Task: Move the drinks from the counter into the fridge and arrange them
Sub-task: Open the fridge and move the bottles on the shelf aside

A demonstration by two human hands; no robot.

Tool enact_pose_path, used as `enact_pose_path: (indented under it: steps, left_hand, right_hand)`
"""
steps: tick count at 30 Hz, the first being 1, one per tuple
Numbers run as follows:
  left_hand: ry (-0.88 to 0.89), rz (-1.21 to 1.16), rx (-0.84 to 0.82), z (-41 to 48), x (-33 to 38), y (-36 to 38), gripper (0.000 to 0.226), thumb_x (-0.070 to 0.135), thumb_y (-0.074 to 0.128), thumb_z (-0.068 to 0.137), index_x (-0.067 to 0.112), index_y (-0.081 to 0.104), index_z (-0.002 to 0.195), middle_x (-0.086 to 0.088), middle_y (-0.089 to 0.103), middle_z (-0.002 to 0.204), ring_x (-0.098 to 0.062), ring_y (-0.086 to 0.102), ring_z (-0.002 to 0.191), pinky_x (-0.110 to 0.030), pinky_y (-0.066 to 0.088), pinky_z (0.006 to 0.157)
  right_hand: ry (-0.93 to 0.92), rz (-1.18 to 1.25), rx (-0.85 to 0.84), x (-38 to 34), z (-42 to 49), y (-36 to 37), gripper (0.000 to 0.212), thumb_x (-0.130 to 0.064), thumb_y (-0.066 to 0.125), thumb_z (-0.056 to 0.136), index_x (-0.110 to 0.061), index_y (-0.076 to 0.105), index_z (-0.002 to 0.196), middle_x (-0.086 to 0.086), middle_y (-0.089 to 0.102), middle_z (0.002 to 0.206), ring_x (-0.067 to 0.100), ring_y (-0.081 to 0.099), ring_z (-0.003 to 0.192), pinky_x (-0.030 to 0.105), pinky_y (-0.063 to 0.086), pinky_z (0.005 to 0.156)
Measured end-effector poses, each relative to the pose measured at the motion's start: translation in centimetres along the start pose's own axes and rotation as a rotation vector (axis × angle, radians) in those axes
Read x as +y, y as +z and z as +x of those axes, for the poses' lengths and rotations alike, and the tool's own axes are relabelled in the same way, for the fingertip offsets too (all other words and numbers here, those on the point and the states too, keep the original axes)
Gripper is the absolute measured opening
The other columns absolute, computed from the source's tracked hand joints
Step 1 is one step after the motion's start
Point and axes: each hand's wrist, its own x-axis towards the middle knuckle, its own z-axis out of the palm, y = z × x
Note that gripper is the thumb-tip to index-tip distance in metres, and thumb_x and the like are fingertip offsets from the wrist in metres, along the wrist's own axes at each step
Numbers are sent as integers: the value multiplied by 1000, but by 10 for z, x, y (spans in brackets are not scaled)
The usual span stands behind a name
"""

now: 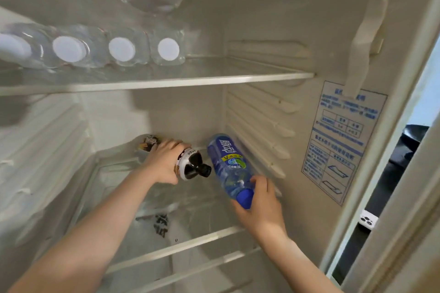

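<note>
Both bottles lie on the fridge's lower glass shelf (190,240), caps toward us. Our left hand (164,162) wraps the dark bottle (190,164), long axis pointing 10 o'clock to 4. Our right hand (259,204) clasps the blue bottle (228,166) at its cap end, axis 11 to 5, at 3 o'clock of the dark one.

The blue bottle (228,164) carries large Chinese characters; the sticker (342,140) on the fridge wall is too blurred to read
</note>
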Motion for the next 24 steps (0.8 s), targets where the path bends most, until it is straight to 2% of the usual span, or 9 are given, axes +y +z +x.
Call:
enact_pose_path:
  steps: [3,6,10,13,16,20,22,24]
  left_hand:
    - [32,-37,61,7,0,-1,85,27,78,52,27,42,129,3,47,126,-20,46,120,-38,35,103]
    - [27,-19,32,10,2,-3,84,29,78,51,27,38,124,4,50,119,-21,54,111,-41,34,99]
    - [46,80,9,6,-5,-3,107,44,76,48,37,28,143,10,42,136,-17,42,127,-48,28,107]
    - [85,173,83,0,-8,-3,101,55,72,44,43,35,137,13,44,129,-15,44,122,-46,29,105]
    - [83,143,161,-5,-10,0,97,55,70,40,43,41,132,16,46,125,-13,45,117,-37,35,98]
    - [37,-137,347,-10,-11,-12,86,55,68,33,43,48,116,19,52,111,-13,55,100,-31,42,84]
    - [-42,-447,422,-12,-12,-21,79,51,71,34,43,48,109,19,53,107,-10,58,94,-29,46,79]
    - [-134,-825,512,-15,-11,-26,69,42,76,37,40,52,101,16,60,103,-2,61,89,-25,48,75]
  right_hand:
    - [5,40,19,-2,3,4,48,-32,71,71,-25,44,110,-7,46,114,18,57,92,22,33,67]
    - [-11,72,45,-2,3,7,49,-30,70,67,-32,44,110,-15,46,110,9,52,85,20,34,67]
    - [-90,116,80,0,2,7,45,-23,72,63,-33,53,102,-15,53,103,11,57,85,19,39,69]
    - [-159,141,155,-6,4,3,38,-17,74,58,-28,59,92,-12,56,94,11,57,79,19,42,69]
    - [-274,199,261,-26,13,-11,29,-15,74,56,-22,64,83,-10,57,86,4,52,74,9,38,68]
    - [-334,282,319,-55,32,-37,30,-22,69,59,-20,69,89,-11,57,88,-5,51,80,-1,34,75]
    - [-335,310,308,-67,44,-45,32,-18,71,66,-20,68,97,-10,56,94,-11,49,82,-1,33,76]
    - [-358,309,315,-79,55,-48,34,-12,71,72,-18,65,105,-8,56,101,-8,45,82,-1,31,78]
